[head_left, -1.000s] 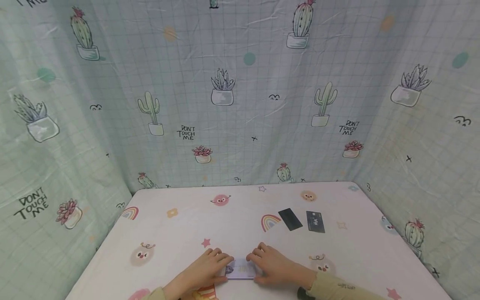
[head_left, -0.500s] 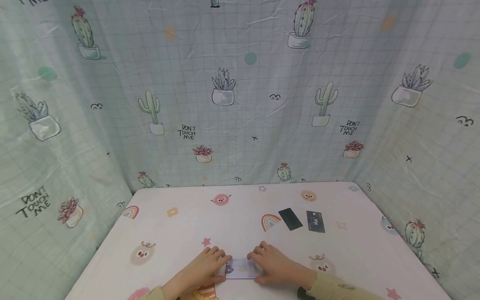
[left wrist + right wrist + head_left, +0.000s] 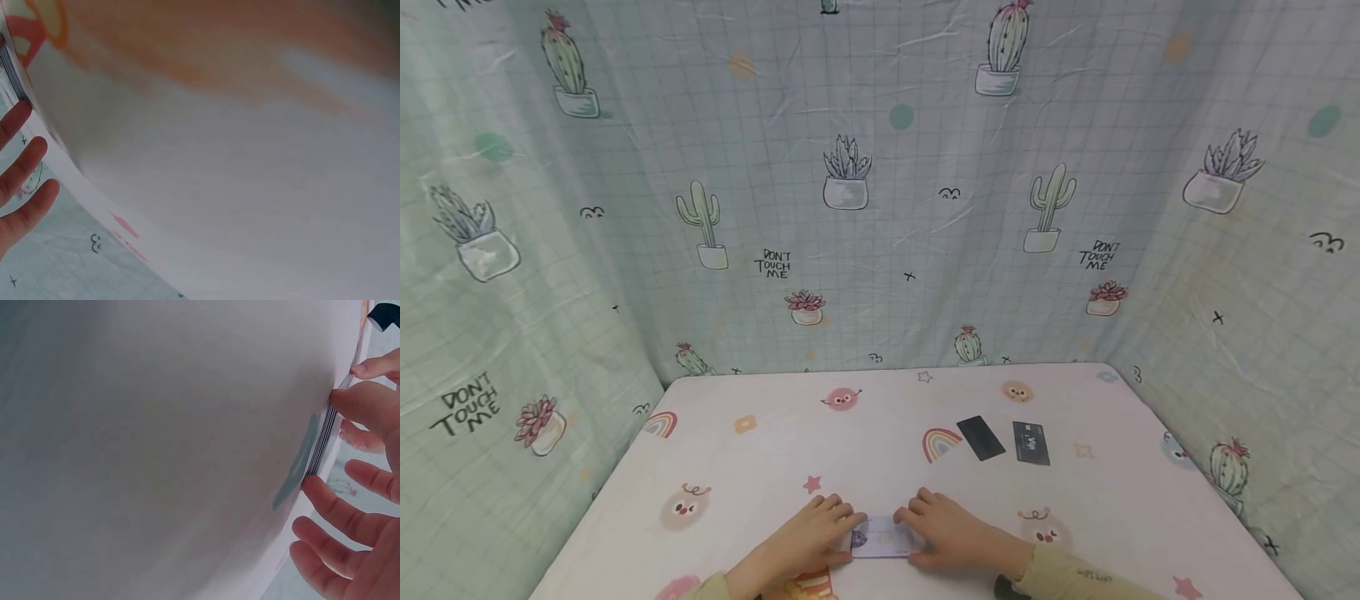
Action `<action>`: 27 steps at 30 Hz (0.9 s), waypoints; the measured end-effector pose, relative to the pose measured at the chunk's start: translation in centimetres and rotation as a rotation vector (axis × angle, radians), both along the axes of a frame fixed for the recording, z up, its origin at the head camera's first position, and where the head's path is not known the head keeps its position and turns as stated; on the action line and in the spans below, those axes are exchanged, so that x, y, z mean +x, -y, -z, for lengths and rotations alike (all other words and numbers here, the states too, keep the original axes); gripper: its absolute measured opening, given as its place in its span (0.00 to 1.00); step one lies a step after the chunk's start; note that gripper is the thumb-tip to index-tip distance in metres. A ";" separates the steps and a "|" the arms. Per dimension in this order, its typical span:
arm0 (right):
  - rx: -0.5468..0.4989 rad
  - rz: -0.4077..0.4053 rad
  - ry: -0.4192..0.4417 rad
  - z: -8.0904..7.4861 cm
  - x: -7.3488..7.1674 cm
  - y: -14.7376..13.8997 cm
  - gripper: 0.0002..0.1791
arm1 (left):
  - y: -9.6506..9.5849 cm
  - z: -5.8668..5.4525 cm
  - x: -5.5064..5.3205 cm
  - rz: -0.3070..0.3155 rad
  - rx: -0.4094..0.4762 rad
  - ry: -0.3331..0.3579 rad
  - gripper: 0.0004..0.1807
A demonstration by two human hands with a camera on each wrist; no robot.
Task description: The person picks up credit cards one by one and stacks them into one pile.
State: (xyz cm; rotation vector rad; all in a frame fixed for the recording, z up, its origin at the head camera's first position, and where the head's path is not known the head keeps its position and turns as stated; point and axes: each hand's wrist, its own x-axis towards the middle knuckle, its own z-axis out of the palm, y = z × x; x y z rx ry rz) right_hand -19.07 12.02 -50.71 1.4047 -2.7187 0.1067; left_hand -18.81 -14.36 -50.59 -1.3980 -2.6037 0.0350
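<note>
A neat stack of cards (image 3: 880, 542) lies at the near middle of the table, its pale lavender top card bearing a small purple picture at the left. My left hand (image 3: 816, 532) grips its left end between thumb and fingers. At the right end, my right hand (image 3: 951, 532) holds it the same way. In the right wrist view, the dark-striped edges of the stack (image 3: 323, 440) show several layers between thumb and index finger. Only a short piece of the stack (image 3: 14, 70) appears in the left wrist view, beside the left hand's fingers (image 3: 28, 169).
Beyond the right hand lie a plain black card (image 3: 981, 438) and a dark card printed "Vip" (image 3: 1032, 444), side by side and apart. A pink patterned cloth covers the table (image 3: 760, 467). Cactus-print curtains (image 3: 880, 233) hang behind it and on both sides.
</note>
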 end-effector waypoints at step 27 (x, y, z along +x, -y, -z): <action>-0.021 0.019 0.083 0.1 -0.1 -0.9 0.25 | 0.2 -0.5 0.1 -0.010 0.035 0.071 0.25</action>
